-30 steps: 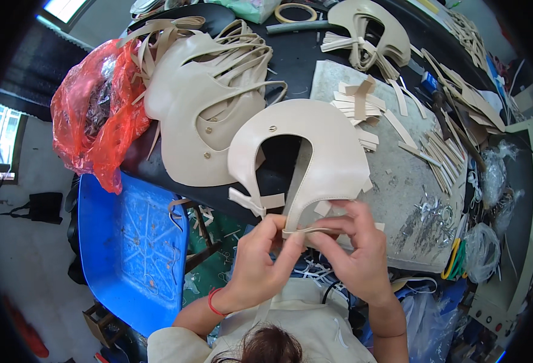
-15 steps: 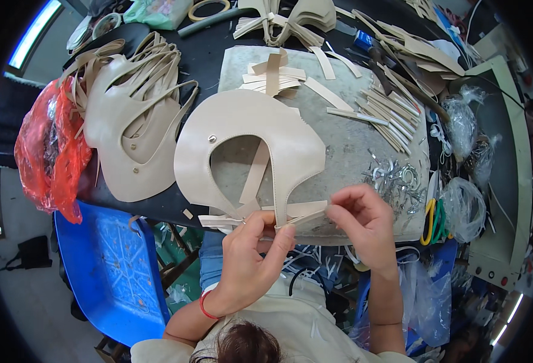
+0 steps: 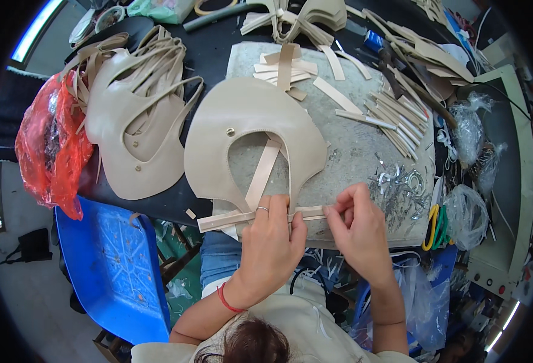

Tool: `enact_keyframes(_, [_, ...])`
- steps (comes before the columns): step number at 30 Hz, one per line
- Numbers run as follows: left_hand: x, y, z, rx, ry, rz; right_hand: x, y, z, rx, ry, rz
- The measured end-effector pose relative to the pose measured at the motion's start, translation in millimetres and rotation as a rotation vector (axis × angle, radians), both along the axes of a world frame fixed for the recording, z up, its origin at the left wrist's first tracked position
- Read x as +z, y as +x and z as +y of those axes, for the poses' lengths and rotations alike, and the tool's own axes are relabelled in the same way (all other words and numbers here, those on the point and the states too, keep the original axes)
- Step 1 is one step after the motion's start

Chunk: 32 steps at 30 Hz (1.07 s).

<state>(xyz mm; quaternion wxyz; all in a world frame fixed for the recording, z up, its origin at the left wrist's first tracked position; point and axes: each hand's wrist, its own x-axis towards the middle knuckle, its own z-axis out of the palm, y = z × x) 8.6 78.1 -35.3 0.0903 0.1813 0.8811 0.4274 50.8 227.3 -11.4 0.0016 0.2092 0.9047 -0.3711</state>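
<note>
A beige leather-like panel point(image 3: 242, 109) with a large cut-out and a small round metal stud lies on the work slab, its narrow ends toward me. My left hand point(image 3: 272, 239), a ring on one finger, is closed over a narrow end at the front and pins it against a thin beige strap point(image 3: 218, 221). The strap runs sideways under the fingers. Farther right, my right hand point(image 3: 360, 227) pinches the strap's other end between thumb and forefinger. Another beige strip point(image 3: 263, 172) lies slanted inside the cut-out. The contact under my left fingers is hidden.
Stitched beige pieces point(image 3: 148, 163) are piled at left beside a red plastic bag point(image 3: 51, 148). Loose strips point(image 3: 287, 72) and rolled strips point(image 3: 396, 124) lie on the pale slab point(image 3: 345, 160). Metal rings and hardware point(image 3: 408, 184), yellow-handled scissors point(image 3: 430, 227) and a blue tray point(image 3: 121, 266) flank the work.
The panel's near end has been lowered and the strap now lies straighter across the front. My left hand has turned knuckles-up over it; my right hand has shifted slightly and stays pinched.
</note>
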Motion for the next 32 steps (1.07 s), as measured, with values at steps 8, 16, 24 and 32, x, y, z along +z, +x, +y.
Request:
enact_keyframes(8, [11.4,7.2,-36.5,0.016,0.433,-0.381,26.9,-8.0,12.8,0.334,-0.117,0.23])
enact_keyframes(16, [26.6,9.1,-59.1,-0.049,0.496,-0.358,22.3,-22.0,-14.6,0.608,-0.34,0.228])
enact_keyframes(24, [44.0,11.7,-76.8,0.03,0.497,-0.151,19.0,-35.2,-26.2,0.548,-0.643,0.183])
enact_keyframes(32, [84.6,-104.2,-10.7,-0.036,0.177,0.447,16.8,2.0,22.4,0.239,-0.44,0.147])
